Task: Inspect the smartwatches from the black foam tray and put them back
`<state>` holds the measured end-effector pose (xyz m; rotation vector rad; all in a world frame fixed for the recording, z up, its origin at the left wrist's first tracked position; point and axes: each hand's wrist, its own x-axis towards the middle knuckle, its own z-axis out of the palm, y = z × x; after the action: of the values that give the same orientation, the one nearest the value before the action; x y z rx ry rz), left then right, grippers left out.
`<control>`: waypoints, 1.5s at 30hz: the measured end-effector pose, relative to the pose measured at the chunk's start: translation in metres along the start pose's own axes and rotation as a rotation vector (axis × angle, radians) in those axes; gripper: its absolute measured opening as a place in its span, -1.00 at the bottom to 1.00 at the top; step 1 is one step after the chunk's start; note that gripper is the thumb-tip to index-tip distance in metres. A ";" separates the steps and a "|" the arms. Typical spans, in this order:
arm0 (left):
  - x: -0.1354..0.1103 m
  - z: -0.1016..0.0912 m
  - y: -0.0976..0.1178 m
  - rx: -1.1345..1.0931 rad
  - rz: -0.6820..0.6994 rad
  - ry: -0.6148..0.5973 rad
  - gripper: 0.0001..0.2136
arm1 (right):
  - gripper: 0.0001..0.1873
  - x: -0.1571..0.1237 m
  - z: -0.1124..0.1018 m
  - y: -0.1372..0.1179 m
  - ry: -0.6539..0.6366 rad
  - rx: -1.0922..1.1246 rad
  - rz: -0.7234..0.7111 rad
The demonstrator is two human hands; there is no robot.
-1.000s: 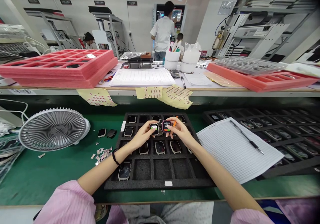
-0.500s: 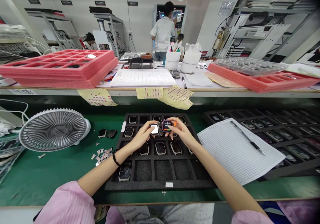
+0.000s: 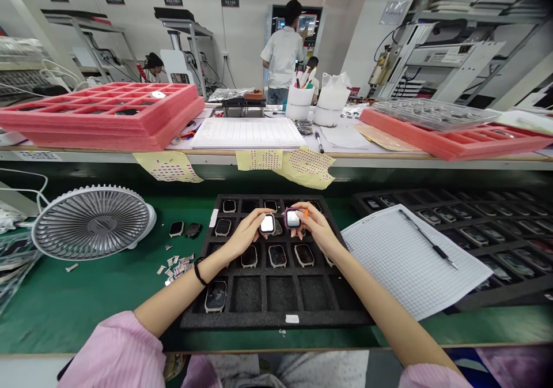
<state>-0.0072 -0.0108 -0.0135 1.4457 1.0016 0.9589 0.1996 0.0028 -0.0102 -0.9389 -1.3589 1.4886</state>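
Both of my hands are raised over a black foam tray (image 3: 276,320) of strapless smartwatches. My left hand (image 3: 246,233) is closed on a smartwatch with a bright white screen (image 3: 268,223). Just to its right, my right hand (image 3: 316,226) grips a second smartwatch with a lit, pale screen and a purplish edge (image 3: 293,218). Something orange (image 3: 306,212) shows at the right hand's fingers; its kind is unclear. Below the hands, a dark-screened watch (image 3: 277,256) lies in a tray pocket. Another watch (image 3: 215,296) sits in the front left pocket.
A round fan (image 3: 101,222) stands at the left, near small loose pieces (image 3: 178,268) and two watches (image 3: 176,229). Gridded paper with a pen (image 3: 427,239) overlaps another black tray (image 3: 510,296) on the right. Red foam trays (image 3: 173,128) rest on the shelf; people stand or sit beyond.
The watch screen in my right hand has turned from dark with coloured content to pale and bright. My right thumb has shifted slightly on it. Both hands stay nearly in place.
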 end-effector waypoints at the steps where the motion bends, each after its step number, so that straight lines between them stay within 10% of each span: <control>1: 0.000 0.000 0.001 0.010 0.001 0.002 -0.57 | -0.49 0.000 -0.001 0.001 0.014 -0.006 0.005; 45: 0.000 0.001 0.004 0.040 -0.017 0.037 -0.57 | -0.51 0.000 0.000 -0.001 0.029 -0.043 0.002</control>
<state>-0.0063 -0.0111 -0.0097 1.4554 1.0640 0.9607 0.1996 0.0027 -0.0093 -0.9859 -1.3739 1.4467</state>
